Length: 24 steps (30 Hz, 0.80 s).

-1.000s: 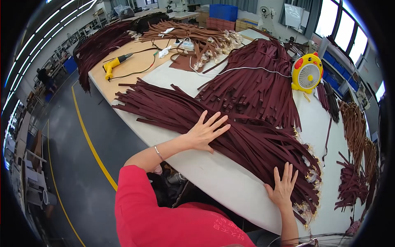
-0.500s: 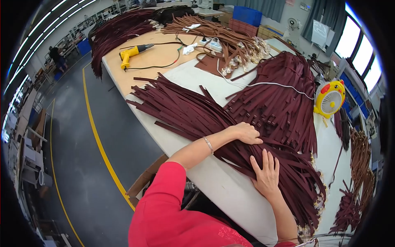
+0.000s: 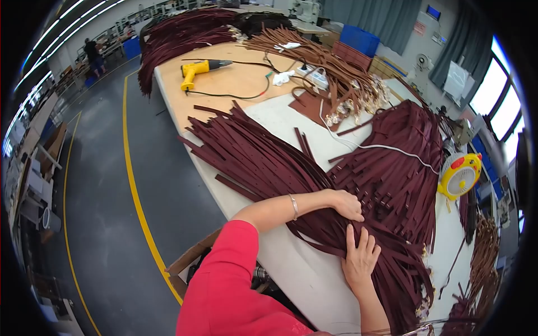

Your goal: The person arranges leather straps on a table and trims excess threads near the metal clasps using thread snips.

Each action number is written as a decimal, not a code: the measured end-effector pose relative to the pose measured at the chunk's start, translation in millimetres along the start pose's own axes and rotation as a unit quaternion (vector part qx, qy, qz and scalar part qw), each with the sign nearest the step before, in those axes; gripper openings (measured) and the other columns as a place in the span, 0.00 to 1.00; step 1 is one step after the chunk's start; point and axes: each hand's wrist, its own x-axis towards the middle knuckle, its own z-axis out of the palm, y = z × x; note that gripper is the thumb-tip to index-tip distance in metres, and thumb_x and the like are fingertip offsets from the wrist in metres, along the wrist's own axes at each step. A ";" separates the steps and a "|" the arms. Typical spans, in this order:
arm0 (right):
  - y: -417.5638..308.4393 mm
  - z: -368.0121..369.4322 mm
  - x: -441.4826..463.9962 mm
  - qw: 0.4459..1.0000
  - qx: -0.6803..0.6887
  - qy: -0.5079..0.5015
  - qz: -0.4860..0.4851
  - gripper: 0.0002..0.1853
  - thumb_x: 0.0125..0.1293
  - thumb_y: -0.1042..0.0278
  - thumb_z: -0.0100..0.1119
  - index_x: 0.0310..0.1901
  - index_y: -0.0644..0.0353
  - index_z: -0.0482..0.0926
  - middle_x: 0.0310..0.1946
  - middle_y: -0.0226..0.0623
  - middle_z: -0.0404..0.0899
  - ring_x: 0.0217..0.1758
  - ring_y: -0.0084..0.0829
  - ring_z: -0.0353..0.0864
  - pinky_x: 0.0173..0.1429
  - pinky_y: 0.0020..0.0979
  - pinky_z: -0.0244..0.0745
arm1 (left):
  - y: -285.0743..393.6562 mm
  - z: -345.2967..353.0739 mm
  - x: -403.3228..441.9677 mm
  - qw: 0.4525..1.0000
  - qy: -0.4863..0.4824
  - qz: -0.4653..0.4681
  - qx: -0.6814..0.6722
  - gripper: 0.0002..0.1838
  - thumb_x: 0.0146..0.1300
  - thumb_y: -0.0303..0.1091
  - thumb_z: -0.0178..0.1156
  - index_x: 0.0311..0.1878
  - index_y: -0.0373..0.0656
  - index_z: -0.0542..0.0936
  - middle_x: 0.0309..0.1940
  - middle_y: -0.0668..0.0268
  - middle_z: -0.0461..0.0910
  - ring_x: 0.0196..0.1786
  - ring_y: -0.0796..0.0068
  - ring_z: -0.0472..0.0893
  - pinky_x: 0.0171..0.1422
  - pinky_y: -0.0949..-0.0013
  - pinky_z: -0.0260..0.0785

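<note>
A long bundle of dark burgundy straps (image 3: 263, 159) lies slantwise over the table, with several metal-tipped ends at the lower right. My left hand (image 3: 346, 205), its wrist in a bracelet, is on the middle of the bundle; its fingers are curled down and closed over the straps, the tips partly hidden. Just below it my right hand (image 3: 361, 256) rests on the same straps, fingers stretched out and slightly spread. Beside both hands, a second pile of burgundy straps (image 3: 395, 154) fans out, tied near its top, with a white cord (image 3: 386, 147) across it.
On the table (image 3: 291, 263) are a yellow heat gun (image 3: 196, 73), a power strip (image 3: 312, 77), brown straps (image 3: 314, 53) and a yellow fan (image 3: 459, 176). More dark straps (image 3: 185, 36) hang over the far corner. A person (image 3: 92, 55) stands in the far left aisle.
The view has shifted, so the table appears lower and further right. My left hand stays closed on the straps; my right hand stays flat on them, close below it.
</note>
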 end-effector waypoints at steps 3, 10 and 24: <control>-11.4 3.0 16.6 0.999 0.031 -0.006 0.006 0.32 0.49 0.71 0.53 0.61 0.51 0.65 0.51 0.44 0.66 0.45 0.40 0.66 0.42 0.37 0.59 | -19.4 -9.2 -15.5 1.000 0.008 0.004 0.022 0.22 0.62 0.51 0.47 0.32 0.43 0.81 0.31 0.55 0.81 0.38 0.52 0.79 0.43 0.55 0.69; -36.9 31.1 41.6 0.996 0.000 0.087 0.012 0.27 0.56 0.67 0.47 0.61 0.46 0.65 0.48 0.44 0.67 0.44 0.38 0.66 0.42 0.38 0.63 | -43.7 -24.1 -44.3 1.000 0.026 -0.004 -0.010 0.18 0.64 0.42 0.49 0.33 0.34 0.77 0.28 0.52 0.77 0.33 0.54 0.75 0.40 0.60 0.66; -33.4 -42.4 -108.5 0.967 0.233 0.102 0.008 0.38 0.46 0.70 0.61 0.63 0.41 0.61 0.64 0.44 0.56 0.68 0.46 0.54 0.65 0.64 0.45 | -13.6 -7.2 -60.4 0.944 0.276 -0.131 0.127 0.17 0.60 0.40 0.55 0.47 0.39 0.75 0.49 0.55 0.73 0.54 0.56 0.70 0.58 0.60 0.59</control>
